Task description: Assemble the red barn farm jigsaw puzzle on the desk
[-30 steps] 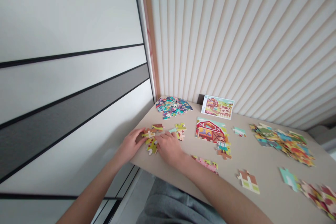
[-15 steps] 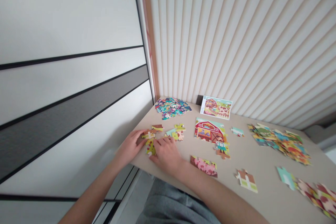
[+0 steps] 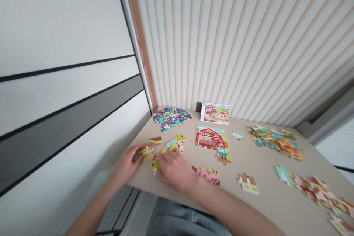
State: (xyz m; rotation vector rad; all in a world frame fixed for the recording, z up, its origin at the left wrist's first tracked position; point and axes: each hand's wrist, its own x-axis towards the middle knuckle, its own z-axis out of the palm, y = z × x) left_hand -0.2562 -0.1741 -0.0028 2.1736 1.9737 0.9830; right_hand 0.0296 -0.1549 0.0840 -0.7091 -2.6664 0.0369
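Observation:
At the table's near left, my left hand has its fingertips and thumb around the edge of a yellow-brown puzzle piece with a white fence. My right hand is curled over a green puzzle piece with red spots, its fingertips pressed together and partly hiding it. The two pieces lie close together; whether they interlock I cannot tell. Just beyond my fingers are a brown-and-green piece and a small cluster of green, pale blue and pink pieces, partly covered by my right hand.
A joined barn section lies mid-table, before a propped picture card. Joined pink pig pieces sit by my right forearm. Piles of purple-blue pieces and mixed pieces lie farther back. A white cabinet borders the left.
The view has turned, so the table contents appear farther left. My right hand's fingers are more bunched, and more of the fence piece shows beside my left hand.

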